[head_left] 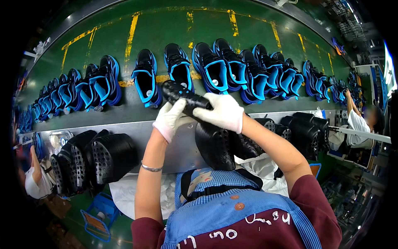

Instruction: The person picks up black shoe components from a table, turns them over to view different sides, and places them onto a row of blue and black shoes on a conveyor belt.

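Observation:
Both my hands wear white gloves. Between them is a black insole (174, 90), dotted with small holes and tilted over the near edge of the belt; whether it is one layer or more I cannot tell. My left hand (170, 119) pinches it from below on the left. Around its right end closes my right hand (222, 111). Just beyond stands a black and blue sneaker (178, 62), partly hidden by the insole. Another sneaker (145, 76) is to its left, both with open tops facing me. Below my right hand, a stack of black insoles (213, 143) lies on the metal ledge (172, 159).
The green belt (161, 25) with yellow marks carries rows of sneakers left (93, 87) and right (228, 62). More insole stacks lie left (114, 157) and right (304, 133). Other people sit at far left (36, 178) and far right (360, 128). A blue stool (101, 211) stands lower left.

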The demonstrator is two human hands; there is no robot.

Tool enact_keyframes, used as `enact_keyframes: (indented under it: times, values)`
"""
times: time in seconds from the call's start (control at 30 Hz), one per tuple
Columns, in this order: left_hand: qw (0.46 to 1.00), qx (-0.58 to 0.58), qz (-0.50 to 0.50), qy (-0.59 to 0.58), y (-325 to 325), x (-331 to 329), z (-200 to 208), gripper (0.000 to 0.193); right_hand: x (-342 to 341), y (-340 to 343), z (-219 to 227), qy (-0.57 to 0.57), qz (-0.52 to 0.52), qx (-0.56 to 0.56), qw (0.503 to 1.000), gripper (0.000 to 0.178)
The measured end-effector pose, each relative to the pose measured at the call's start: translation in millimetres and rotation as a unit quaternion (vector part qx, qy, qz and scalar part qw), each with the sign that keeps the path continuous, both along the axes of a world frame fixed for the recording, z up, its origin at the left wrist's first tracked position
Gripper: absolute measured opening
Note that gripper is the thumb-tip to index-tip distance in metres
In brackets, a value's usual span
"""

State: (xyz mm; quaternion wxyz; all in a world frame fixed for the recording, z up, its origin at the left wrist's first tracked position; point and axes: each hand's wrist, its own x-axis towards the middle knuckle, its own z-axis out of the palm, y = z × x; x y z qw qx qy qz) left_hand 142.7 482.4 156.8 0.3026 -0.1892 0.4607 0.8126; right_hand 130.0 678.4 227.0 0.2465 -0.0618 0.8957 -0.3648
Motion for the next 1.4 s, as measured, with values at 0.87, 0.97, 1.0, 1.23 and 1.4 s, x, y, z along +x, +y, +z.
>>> enact_keyframes:
  times: [0.87, 0.97, 1.0, 1.23, 1.4]
  values:
    - [0.712, -0.478, -0.443, 0.262, 42.7, -107.1, -125.9, 0.049, -151.9, -68.0, -160.1, 0.033, 0.106, 0.289, 0.951, 0.027]
    - [0.694, -0.482, -0.467, 0.260, 46.8, -117.1, -117.4, 0.049, -155.4, -65.1, -163.8, 0.039, 0.118, 0.297, 0.947, 0.028]
    - [0.685, -0.477, -0.495, 0.242, 48.3, -119.5, -113.3, 0.049, -156.7, -64.2, -162.0, 0.051, 0.142, 0.315, 0.937, 0.028]
    - [0.642, -0.545, -0.452, 0.294, 56.5, -102.0, -84.5, 0.058, -149.2, -48.8, -121.4, -0.001, 0.057, 0.172, 0.983, 0.038]
    - [0.627, -0.610, -0.355, 0.331, 5.3, -73.2, -72.7, 0.045, -75.1, 13.1, -39.8, 0.059, 0.112, 0.017, 0.992, 0.041]
